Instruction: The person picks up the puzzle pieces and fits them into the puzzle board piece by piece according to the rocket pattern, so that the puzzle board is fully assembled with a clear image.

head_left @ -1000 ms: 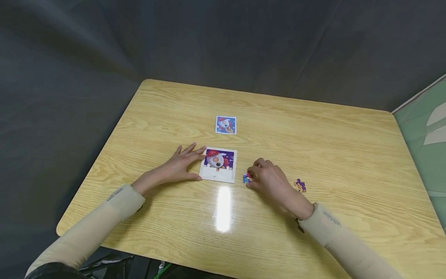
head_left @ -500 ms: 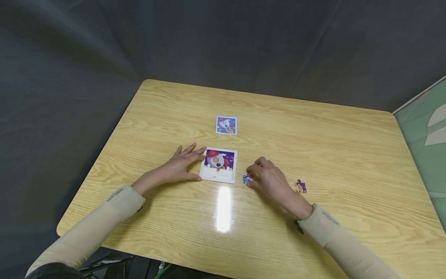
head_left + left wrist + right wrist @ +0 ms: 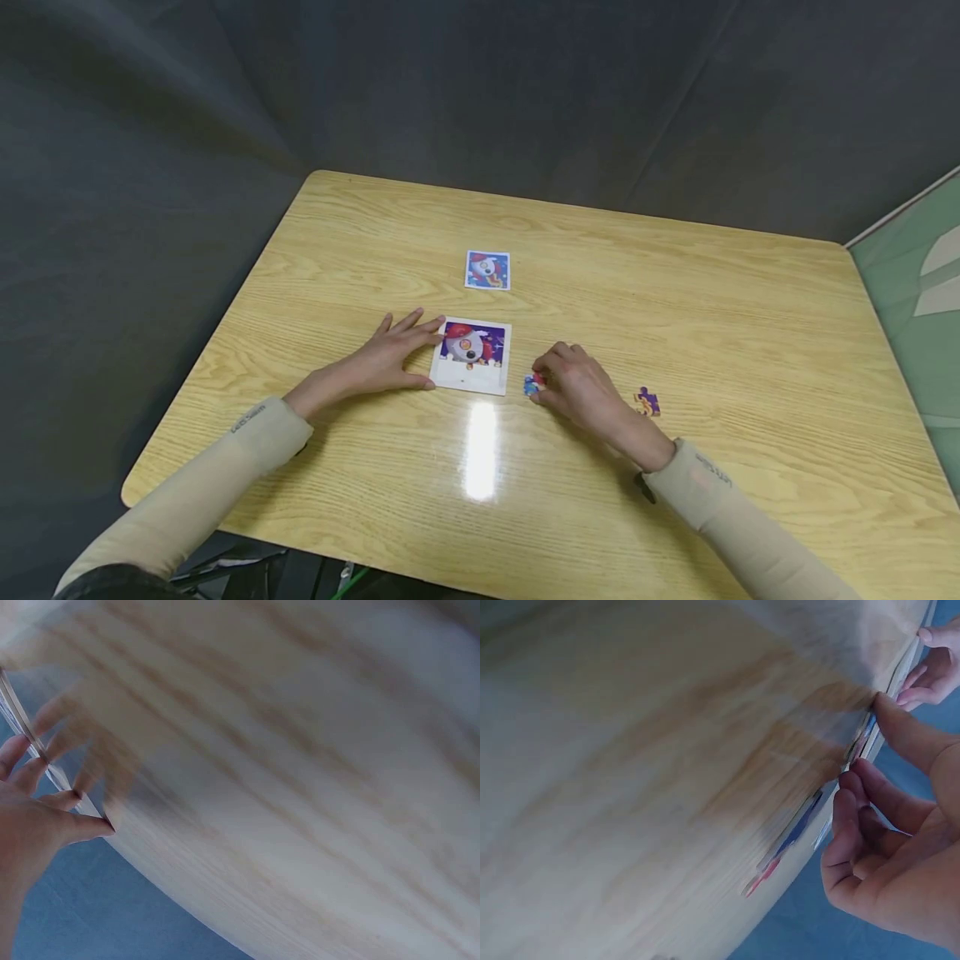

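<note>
A white-bordered puzzle tray (image 3: 486, 381) lies on the table in the head view. Joined pieces fill its far part with a white-and-red rocket-like picture; the near strip shows white. My left hand (image 3: 386, 358) rests at its left edge, fingers spread and straight, thumb at the near corner. To the tray's right, my right hand (image 3: 583, 390) pinches a blue-and-red puzzle piece (image 3: 531, 385) between thumb and fingers, low at the tabletop; the hand covers part of it. In the right wrist view, thumb and fingertips sit at both ends of that piece (image 3: 863, 737).
Right of my right hand lies a purple-and-orange puzzle piece (image 3: 647, 402). Beyond the tray is a small picture card (image 3: 487, 270) with a similar picture. The wooden table (image 3: 712, 317) has dark cloth (image 3: 480, 92) behind it and a green panel (image 3: 907, 292) at the right.
Hardly anything differs. My right hand's fingers shift slightly at the blue-and-red puzzle piece, while my left hand stays at the tray's edge.
</note>
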Motion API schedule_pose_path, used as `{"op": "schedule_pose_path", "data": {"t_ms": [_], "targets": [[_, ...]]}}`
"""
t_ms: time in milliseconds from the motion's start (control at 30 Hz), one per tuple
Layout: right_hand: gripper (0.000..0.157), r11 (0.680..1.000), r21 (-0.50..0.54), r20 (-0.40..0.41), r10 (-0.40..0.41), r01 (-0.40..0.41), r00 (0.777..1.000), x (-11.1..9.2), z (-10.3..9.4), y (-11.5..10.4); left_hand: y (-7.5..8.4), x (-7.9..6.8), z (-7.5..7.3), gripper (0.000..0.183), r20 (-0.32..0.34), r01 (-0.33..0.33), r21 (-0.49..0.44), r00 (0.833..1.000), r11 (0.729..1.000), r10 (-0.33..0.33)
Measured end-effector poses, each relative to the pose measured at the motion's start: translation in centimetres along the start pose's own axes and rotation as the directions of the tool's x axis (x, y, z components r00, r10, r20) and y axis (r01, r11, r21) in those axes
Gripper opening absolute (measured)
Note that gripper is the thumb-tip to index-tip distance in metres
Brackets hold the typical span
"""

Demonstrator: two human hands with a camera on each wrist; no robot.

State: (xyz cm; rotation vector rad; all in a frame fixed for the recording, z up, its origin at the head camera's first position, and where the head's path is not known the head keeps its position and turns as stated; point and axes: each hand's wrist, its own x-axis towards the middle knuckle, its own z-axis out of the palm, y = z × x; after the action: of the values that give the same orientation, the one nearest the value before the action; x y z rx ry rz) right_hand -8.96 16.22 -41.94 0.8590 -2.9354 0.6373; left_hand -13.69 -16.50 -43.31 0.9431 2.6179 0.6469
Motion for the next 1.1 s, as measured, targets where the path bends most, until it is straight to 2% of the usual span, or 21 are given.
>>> {"op": "schedule_pose_path", "data": {"t_ms": [300,533,900,1100], "targets": [[0.035,0.994,-0.063,-0.060,-0.094,0.090,0.994,-0.07,0.27,0.19,-0.01,-0.11,-0.07,0.074,-0.002,0.008,-0.009,1.000,1.000,-0.008],[0.033,0.977,-0.111,-0.137,-0.199,0.184,0.970,0.00,0.56,0.30,-0.03,-0.05,-0.05,0.074,-0.007,0.003,-0.015,1.000,1.000,-0.003],[0.034,0.949,-0.216,-0.136,-0.263,0.231,0.955,0.16,0.67,0.07,0.00,-0.03,-0.07,0.073,-0.004,0.000,-0.016,1.000,1.000,0.000],[0.035,0.947,-0.199,-0.166,-0.286,0.252,0.944,0.88,0.72,-0.66,0.04,-0.02,-0.09,0.074,-0.005,-0.005,-0.012,1.000,1.000,0.004]]}}
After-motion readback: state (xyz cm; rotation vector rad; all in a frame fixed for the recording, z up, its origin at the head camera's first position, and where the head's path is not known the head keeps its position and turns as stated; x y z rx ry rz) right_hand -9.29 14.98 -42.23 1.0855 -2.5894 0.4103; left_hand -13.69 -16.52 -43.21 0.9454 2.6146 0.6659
